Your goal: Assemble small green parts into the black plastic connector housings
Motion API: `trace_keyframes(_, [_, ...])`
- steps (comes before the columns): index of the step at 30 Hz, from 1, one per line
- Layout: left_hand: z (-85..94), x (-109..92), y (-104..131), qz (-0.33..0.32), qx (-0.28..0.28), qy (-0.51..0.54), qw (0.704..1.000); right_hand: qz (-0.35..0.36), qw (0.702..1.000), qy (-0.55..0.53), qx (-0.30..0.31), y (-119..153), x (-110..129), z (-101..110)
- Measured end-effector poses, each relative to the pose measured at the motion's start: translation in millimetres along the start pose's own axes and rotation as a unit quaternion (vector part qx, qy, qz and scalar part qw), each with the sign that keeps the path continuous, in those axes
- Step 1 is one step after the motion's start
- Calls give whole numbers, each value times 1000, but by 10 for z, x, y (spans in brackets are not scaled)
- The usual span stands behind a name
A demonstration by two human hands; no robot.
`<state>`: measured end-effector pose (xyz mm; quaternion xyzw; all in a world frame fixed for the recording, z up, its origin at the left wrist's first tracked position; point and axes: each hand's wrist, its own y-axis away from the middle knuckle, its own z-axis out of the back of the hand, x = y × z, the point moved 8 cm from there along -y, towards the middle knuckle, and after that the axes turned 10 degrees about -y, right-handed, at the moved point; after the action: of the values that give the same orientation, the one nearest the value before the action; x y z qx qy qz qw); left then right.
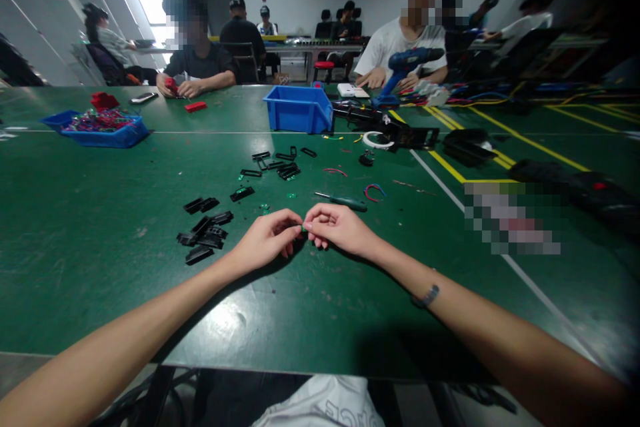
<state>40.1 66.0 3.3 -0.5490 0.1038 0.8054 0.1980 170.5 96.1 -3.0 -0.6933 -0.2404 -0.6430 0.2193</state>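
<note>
In the middle of the table, my left hand (265, 237) and my right hand (339, 228) meet at the fingertips. Both are closed in a pinch around a small green piece (303, 228), mostly hidden by the fingers. Just beyond my right hand lies a screwdriver (346, 201) with a dark green handle. Left of my left hand is a loose group of black plastic parts (200, 254). Farther off lie several black rectangular frames (287, 170) and a few little green pieces (291, 196) on the table top.
A blue bin (300, 110) stands at the back, and a blue tray (107, 134) of coloured wires sits far left. Red and blue wire bits (370, 192), a white ring (377, 140) and a blue power drill (400, 74) are to the right. Two people sit opposite.
</note>
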Motion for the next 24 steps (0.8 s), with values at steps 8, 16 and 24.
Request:
trace_keyframes(8, [15, 44, -26, 17, -5, 43, 999, 8, 1000, 14, -10, -2, 29, 15])
trace_keyframes(16, [44, 6, -24, 33, -13, 51, 998, 4, 1000, 20, -8, 2, 1, 18])
trace_keyframes(24, [52, -7, -15, 37, -14, 61, 997, -6, 1000, 23, -6, 15, 7, 12])
